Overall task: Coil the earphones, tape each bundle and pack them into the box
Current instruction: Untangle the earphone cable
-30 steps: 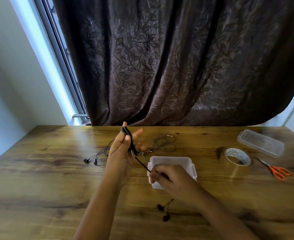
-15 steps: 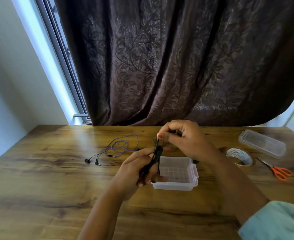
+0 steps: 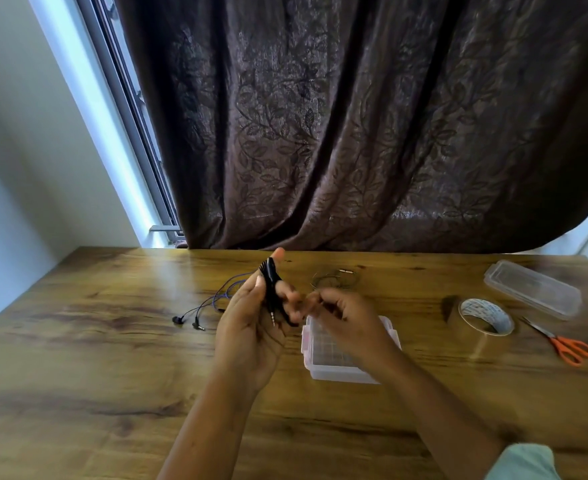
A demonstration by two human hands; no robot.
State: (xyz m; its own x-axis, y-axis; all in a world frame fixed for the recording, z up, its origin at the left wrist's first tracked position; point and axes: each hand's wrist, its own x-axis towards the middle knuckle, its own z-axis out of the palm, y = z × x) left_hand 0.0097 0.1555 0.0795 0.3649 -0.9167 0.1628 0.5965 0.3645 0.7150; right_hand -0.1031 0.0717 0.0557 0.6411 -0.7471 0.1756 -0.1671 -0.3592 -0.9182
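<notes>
Left hand (image 3: 251,327) grips black earphones (image 3: 271,289); right hand (image 3: 341,317) blurred, grasp unclear. Clear box (image 3: 323,373) sits open beneath it, lid (image 3: 531,289) well apart. Earphones coiled round fingers, plug hanging.

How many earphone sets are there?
3: black earphones coiled in the left hand, blue earphones loose on the table, grey earphones beyond the right hand. More may be hidden.

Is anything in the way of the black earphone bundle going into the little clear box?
Only the right hand, which is above the open clear plastic box. The left hand holds the coiled black earphones just left of it; the clear lid lies off to the right.
</notes>
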